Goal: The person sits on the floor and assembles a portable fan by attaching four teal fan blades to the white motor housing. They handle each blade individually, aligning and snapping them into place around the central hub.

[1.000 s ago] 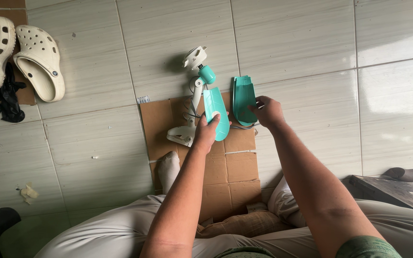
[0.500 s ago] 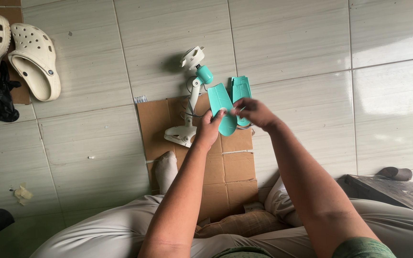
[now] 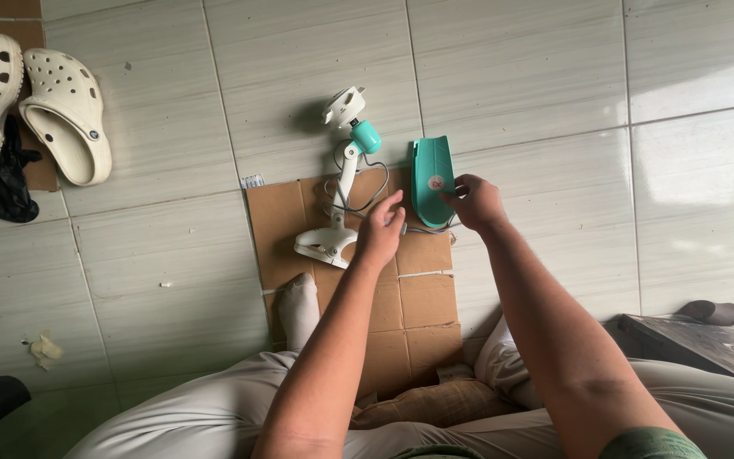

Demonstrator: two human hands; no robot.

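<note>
The right hand's fingers (image 3: 456,194) pinch the near edge of the teal shell (image 3: 432,180), steadying it flat where floor (image 3: 537,85) meets cardboard (image 3: 401,297). It is a long, hollow teal plastic piece, rounded at one end, with a small round sticker inside. The left hand (image 3: 381,231) hovers half-open, holding nothing — just right of the white clamp arm (image 3: 337,200), whose grey wires trail toward the shell.
</note>
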